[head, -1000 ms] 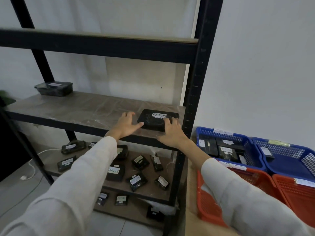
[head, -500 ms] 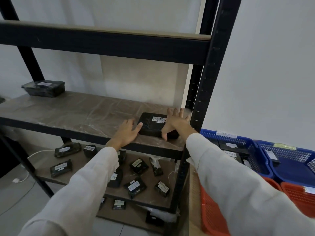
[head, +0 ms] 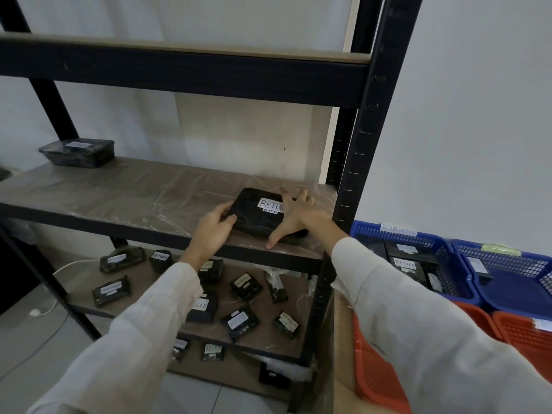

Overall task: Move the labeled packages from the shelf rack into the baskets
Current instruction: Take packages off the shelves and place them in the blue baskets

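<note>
A flat black package (head: pixel 259 218) with a white "RETUR…" label lies at the right end of the middle shelf (head: pixel 125 192). My left hand (head: pixel 213 230) grips its left edge, thumb on top. My right hand (head: pixel 295 218) rests spread on its right side, covering part of the label, with the thumb down at the front edge. A second black package (head: pixel 78 152) sits at the shelf's far left. To the right stand blue baskets (head: pixel 448 264) and orange baskets (head: pixel 376 363).
The lower shelf (head: pixel 155 282) carries several small black labeled packages. The black upright post (head: pixel 355 180) of the rack stands just right of my right hand. A white cable (head: pixel 44 309) runs over the floor at the left.
My left hand has closed in onto the package's left edge. My right hand has spread wider over its right side. The camera has moved closer.
</note>
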